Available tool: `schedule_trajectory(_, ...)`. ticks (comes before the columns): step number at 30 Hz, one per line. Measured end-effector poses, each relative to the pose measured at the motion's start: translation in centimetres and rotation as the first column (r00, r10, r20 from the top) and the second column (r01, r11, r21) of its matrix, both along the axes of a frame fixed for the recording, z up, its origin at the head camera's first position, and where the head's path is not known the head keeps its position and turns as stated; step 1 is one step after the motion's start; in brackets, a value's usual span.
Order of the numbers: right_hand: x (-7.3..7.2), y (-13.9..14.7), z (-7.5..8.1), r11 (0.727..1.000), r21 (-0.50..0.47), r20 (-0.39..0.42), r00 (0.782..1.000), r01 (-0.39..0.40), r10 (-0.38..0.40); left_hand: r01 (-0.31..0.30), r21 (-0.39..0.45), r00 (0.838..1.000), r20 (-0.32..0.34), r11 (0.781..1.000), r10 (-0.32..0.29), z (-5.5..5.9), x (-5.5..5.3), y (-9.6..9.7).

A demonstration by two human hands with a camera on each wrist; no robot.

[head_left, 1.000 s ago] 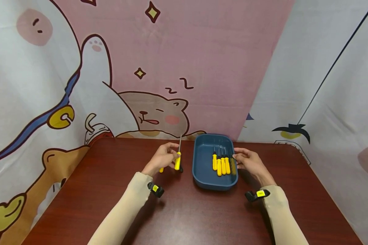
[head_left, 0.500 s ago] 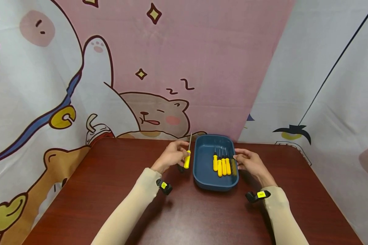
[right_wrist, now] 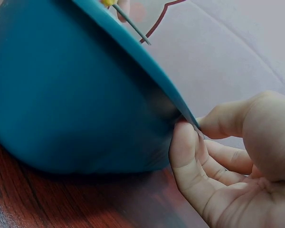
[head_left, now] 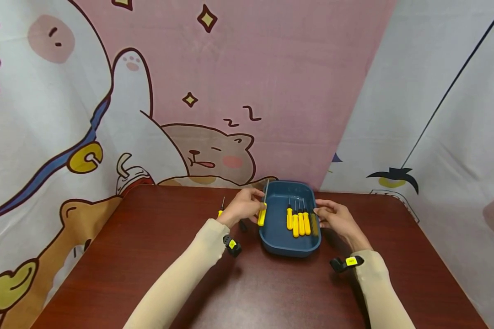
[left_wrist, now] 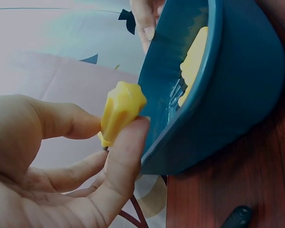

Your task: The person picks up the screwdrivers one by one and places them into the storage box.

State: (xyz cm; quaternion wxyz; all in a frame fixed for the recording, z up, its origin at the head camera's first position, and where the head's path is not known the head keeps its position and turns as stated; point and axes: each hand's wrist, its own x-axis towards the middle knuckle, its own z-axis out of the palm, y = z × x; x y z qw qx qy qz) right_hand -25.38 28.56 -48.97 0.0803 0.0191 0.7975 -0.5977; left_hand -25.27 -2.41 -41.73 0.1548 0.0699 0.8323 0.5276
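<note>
Between thumb and fingers my left hand pinches a screwdriver by its yellow handle, just at the left rim of a blue tray. The screwdriver's shaft points away, toward the wall; in the left wrist view its ribbed handle end faces the camera. On the opposite side my right hand pinches the tray's right rim, as the right wrist view also shows. Inside the tray several yellow-handled screwdrivers lie side by side toward the right, shafts pointing away.
Left of my left hand another screwdriver lies on the dark red table, partly hidden by the hand. A small black object lies between that hand and the tray. A printed cloth hangs behind the table.
My left hand has moved right with the screwdriver, from over the table to the tray's left rim. The screwdriver left on the table shows more of its shaft. My right hand stays on the rim.
</note>
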Motion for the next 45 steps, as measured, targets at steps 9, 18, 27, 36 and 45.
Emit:
schedule_trajectory(9, 0.0, 0.0, 0.0, 1.0, -0.002, -0.004, 1.0, -0.004, 0.004, 0.014, -0.064, 1.0, 0.012, 0.998, -0.014, 0.3, -0.3, 1.4)
schedule_trajectory(18, 0.4, 0.0, 0.2, 1.0, 0.004, -0.013, 1.0, 0.001, -0.001, 0.036, -0.132, 0.999, 0.019, 0.991, -0.034, 0.0, -1.2, 3.1)
schedule_trajectory(27, 0.3, 0.0, 0.0, 1.0, 0.006, -0.017, 1.0, -0.015, 0.015, 0.064, -0.196, 0.998, 0.04, 0.979, -0.057, 0.0, -2.0, 4.4)
schedule_trajectory(36, 0.1, -0.1, 0.2, 1.0, 0.015, -0.015, 1.0, -0.013, 0.013, 0.079, -0.295, 0.997, 0.032, 0.952, -0.073, -0.1, -2.9, 5.9)
schedule_trajectory(45, 0.3, 0.0, 0.4, 1.0, 0.005, -0.013, 1.0, -0.018, 0.018, 0.098, -0.403, 0.994, 0.079, 0.91, -0.072, -0.6, -3.6, 7.6)
